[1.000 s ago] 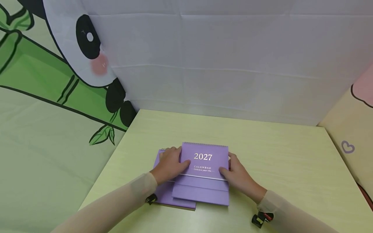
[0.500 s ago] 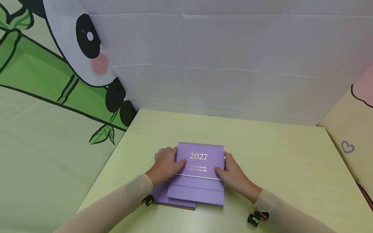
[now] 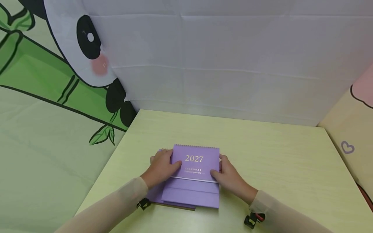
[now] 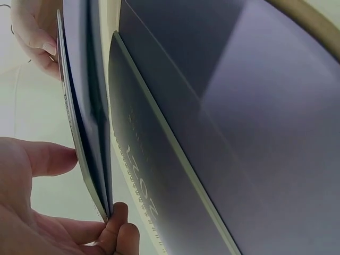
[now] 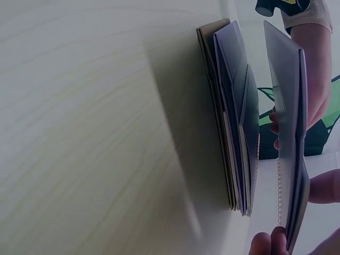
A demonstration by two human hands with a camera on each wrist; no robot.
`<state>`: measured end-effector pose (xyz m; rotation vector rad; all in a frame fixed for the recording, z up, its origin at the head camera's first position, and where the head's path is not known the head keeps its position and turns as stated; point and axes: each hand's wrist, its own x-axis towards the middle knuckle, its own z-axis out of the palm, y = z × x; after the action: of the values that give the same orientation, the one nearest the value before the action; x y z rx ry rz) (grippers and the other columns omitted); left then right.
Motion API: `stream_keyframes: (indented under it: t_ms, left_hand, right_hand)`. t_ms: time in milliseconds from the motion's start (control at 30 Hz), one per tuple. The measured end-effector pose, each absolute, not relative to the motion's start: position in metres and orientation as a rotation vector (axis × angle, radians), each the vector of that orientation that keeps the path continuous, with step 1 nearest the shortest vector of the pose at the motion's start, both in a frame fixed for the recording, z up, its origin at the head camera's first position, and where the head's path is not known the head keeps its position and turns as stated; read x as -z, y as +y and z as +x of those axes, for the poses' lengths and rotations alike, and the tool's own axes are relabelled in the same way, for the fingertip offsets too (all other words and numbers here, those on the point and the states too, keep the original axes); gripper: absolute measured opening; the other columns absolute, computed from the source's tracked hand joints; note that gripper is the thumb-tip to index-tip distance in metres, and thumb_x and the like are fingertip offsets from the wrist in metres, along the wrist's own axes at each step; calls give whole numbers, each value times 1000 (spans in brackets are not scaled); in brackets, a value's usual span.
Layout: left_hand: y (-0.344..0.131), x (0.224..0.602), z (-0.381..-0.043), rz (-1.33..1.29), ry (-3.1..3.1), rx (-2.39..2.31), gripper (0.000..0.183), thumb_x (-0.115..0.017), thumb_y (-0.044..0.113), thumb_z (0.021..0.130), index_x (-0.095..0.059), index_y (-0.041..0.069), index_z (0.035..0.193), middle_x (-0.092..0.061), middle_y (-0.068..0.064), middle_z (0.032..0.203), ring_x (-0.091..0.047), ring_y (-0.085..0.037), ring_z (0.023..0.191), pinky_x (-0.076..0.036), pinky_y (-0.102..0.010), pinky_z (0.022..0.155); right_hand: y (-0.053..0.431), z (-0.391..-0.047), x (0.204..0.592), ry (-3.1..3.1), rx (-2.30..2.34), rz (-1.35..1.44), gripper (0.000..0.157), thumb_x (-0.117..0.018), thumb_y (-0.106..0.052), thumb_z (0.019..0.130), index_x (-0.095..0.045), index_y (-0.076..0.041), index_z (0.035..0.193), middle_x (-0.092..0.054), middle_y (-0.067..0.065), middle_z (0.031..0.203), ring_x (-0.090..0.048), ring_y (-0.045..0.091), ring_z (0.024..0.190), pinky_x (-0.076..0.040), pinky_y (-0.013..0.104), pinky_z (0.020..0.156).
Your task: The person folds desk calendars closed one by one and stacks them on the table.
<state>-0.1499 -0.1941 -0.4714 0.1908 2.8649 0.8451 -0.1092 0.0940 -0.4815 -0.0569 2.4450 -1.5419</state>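
Both hands hold a purple desk calendar (image 3: 192,194), printed 2027 with a spiral binding along its far edge. My left hand (image 3: 161,166) pinches its left side, thumb on the cover and fingers beneath. On its right side, my right hand (image 3: 234,179) grips it the same way. Under it on the table lies another purple 2027 calendar (image 3: 155,194), mostly covered in the head view. The right wrist view shows a gap between the held calendar (image 5: 289,90) and the layered purple and brown pile (image 5: 228,117) below.
The pale wood-grain table (image 3: 276,155) extends to a white cloth backdrop (image 3: 218,58). A panda and bamboo print (image 3: 87,74) covers the left side, and a cream panel (image 3: 346,129) with a heart stands at the right. Each wrist wears a small black camera (image 3: 254,220).
Both hands have carried the held calendar to the left, so it covers more of the calendar below. In the last half second it also shifts slightly nearer.
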Motion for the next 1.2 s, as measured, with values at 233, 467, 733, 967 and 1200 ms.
stream_keyframes:
  t_ms: [233, 467, 733, 967, 1200]
  left_hand:
    - [-198, 467, -149, 173, 2867, -853, 76, -75, 39, 108, -61, -10, 164, -72, -30, 161, -64, -51, 151, -44, -69, 116]
    - [-204, 468, -146, 142, 2873, -853, 76, -74, 38, 109, -59, -10, 166, -70, -31, 162, -65, -52, 152, -43, -68, 114]
    - [-211, 471, -144, 140, 2901, -861, 74, -73, 36, 109, -60, -11, 164, -72, -32, 159, -69, -48, 150, -43, -62, 107]
    - [-220, 473, -142, 117, 2909, -842, 69, -72, 35, 109, -64, -10, 161, -78, -27, 138, -74, -40, 129, -40, -57, 101]
    - [-228, 473, -141, 83, 2899, -819, 69, -71, 37, 110, -65, -10, 160, -78, -20, 124, -69, -32, 112, -39, -54, 99]
  right_hand:
    - [90, -109, 482, 2442, 1549, -79, 89, -77, -10, 106, -30, 15, 177, -68, 16, 108, -62, 20, 91, -52, 27, 74]
    - [83, -106, 482, 2423, 1569, -104, 88, -79, -8, 103, -33, 16, 175, -64, 12, 103, -58, 19, 87, -48, 25, 70]
    - [78, -103, 485, 2396, 1581, -134, 87, -81, -7, 102, -37, 16, 173, -64, 13, 104, -58, 19, 88, -48, 24, 71]
    - [71, -102, 488, 2376, 1586, -175, 87, -81, -6, 101, -37, 17, 173, -65, 12, 104, -58, 18, 88, -49, 23, 72]
    - [64, -101, 488, 2369, 1583, -209, 87, -81, -6, 101, -38, 16, 174, -65, 12, 105, -57, 16, 87, -48, 22, 71]
